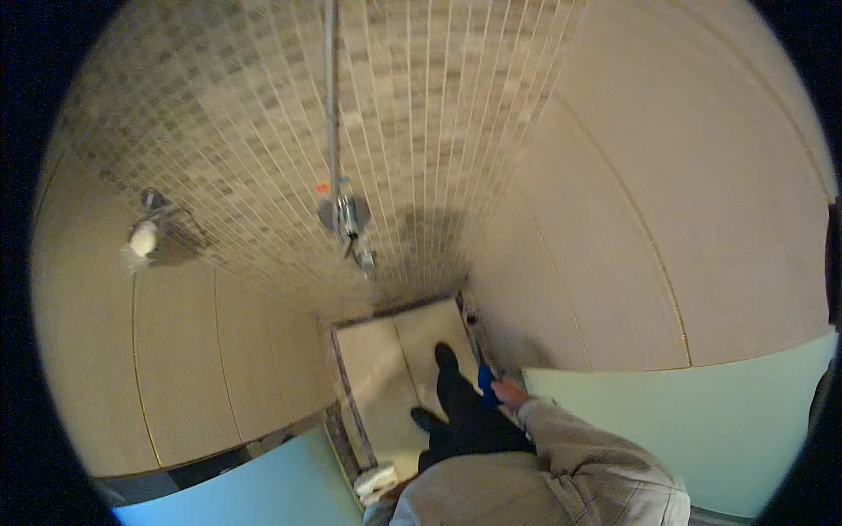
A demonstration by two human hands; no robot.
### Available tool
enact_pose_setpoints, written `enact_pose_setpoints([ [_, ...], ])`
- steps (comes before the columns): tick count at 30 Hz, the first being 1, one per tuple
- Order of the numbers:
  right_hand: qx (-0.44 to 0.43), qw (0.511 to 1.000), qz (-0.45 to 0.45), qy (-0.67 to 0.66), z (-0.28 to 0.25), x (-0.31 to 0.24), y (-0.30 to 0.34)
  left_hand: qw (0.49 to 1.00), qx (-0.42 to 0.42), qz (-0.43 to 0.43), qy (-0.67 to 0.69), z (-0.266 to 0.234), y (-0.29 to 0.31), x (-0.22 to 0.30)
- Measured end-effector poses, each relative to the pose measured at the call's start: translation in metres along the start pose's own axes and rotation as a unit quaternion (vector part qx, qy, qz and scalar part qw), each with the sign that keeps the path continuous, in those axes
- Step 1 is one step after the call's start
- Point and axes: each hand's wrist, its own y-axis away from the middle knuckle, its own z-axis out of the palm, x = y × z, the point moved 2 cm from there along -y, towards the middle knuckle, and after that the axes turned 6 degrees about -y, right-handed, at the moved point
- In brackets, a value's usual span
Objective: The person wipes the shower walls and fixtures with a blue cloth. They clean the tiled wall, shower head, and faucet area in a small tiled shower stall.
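Note:
My right hand (510,394) is closed around a blue thing (488,384), low beside the right wall. A thin shaft seems to run from it toward the floor's far right corner, but its kind is too blurred to tell. At the lower edge, my left hand (395,493) is mostly hidden by my jacket. A crumpled white cloth (375,480) lies against it, apparently held, though the fingers hardly show.
I stand on a pale shower floor (368,359) with a dark border. A chrome shower mixer (349,215) sits on the tiled wall (421,105). At left hangs a wire corner shelf (180,232) with a white item. Frosted glass panels (684,421) flank me.

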Motion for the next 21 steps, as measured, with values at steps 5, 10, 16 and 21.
enact_pose_setpoints([
  [5,-0.106,0.994,-0.007,-0.031,-0.009,-0.049,0.006,0.997,-0.061,-0.056,-0.010,-0.007,0.042,-0.025],
  [10,-0.085,0.994,0.059,-0.027,-0.021,-0.076,-0.008,0.991,-0.117,-0.047,-0.039,-0.039,-0.005,0.042],
  [16,-0.009,0.997,-0.052,0.048,-0.022,-0.037,-0.036,0.969,-0.217,-0.018,-0.114,-0.071,-0.088,0.121],
  [21,-0.065,0.997,0.031,0.006,-0.045,-0.045,-0.034,0.949,-0.269,-0.021,-0.163,-0.081,-0.134,0.136],
])
